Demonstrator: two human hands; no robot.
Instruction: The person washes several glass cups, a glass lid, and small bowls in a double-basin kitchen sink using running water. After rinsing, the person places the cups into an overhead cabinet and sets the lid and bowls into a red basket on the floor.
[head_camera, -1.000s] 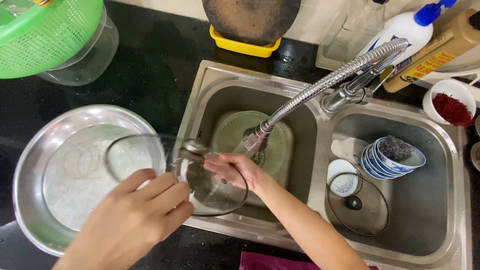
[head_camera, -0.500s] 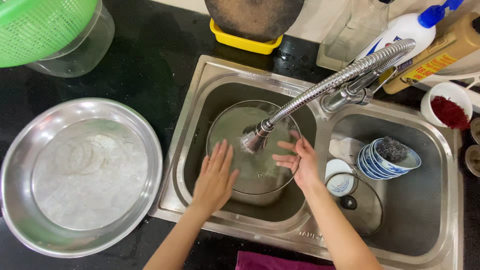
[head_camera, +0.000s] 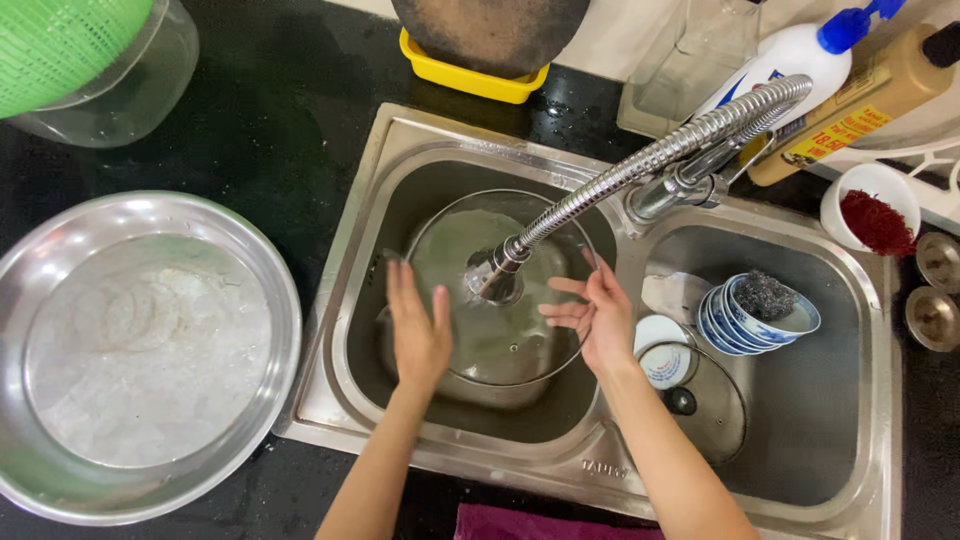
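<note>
Now clear round glass lid (head_camera: 500, 300), wet

Wet black countertop (head_camera: 270, 130) with inset double steel sink (head_camera: 860, 520), wide steel basin (head_camera: 150, 350) of foamy water, clear bowl (head_camera: 140, 90) holding green colander (head_camera: 60, 45), yellow tray (head_camera: 470, 80), purple cloth (head_camera: 540, 522) at the front edge

- Bright, even overhead light; sharp focus throughout.
- Glare on the round stainless steel basin (head_camera: 140, 350) and the coiled metal faucet hose (head_camera: 650, 165).
- Soft shadows inside the steel double sink (head_camera: 400, 150).
</note>
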